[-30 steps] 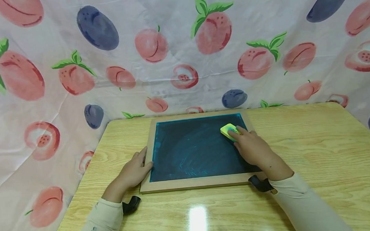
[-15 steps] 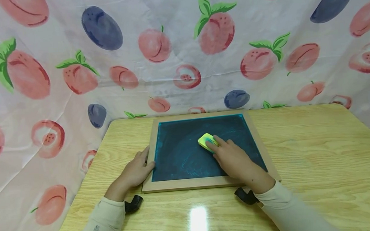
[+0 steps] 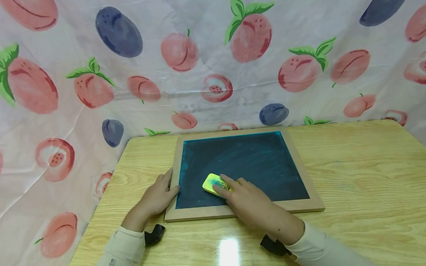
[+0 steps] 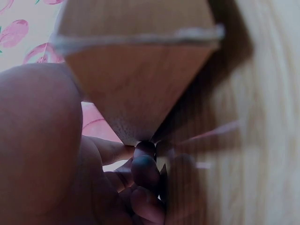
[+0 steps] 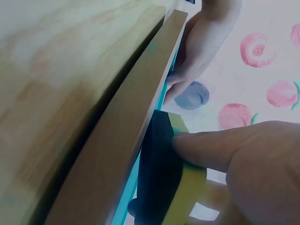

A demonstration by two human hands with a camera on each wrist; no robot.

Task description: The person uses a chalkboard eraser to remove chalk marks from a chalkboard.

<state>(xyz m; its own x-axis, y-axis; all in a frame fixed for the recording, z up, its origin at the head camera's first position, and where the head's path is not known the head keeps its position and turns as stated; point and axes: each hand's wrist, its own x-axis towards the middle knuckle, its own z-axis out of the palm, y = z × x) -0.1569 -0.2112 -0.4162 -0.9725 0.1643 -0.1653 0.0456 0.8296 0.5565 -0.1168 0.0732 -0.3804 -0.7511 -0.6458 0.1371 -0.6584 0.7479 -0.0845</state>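
A small chalkboard [image 3: 275, 162] with a pale wooden frame lies on the table. My right hand [image 3: 249, 201] holds a yellow magnetic board eraser [image 3: 211, 184] against its lower left part. In the right wrist view, the thumb [image 5: 201, 145] presses the side of the eraser, whose dark felt [image 5: 159, 164] meets the board. At the left edge, my left hand [image 3: 153, 199] grips the frame, thumb on top and the other fingers along the outside. The left wrist view has those fingers [image 4: 145, 171] curled by the frame's corner [image 4: 136, 84].
The light wood table [image 3: 357, 174] extends to both sides of the board. A fruit-print cloth [image 3: 209, 42] hangs behind it and along the left. Each wrist carries a black camera mount, such as the left one [image 3: 155, 234].
My right hand has swept the eraser from the board's upper right down to its lower left. Faint chalk marks there are now gone or covered. The left hand stays on the frame.
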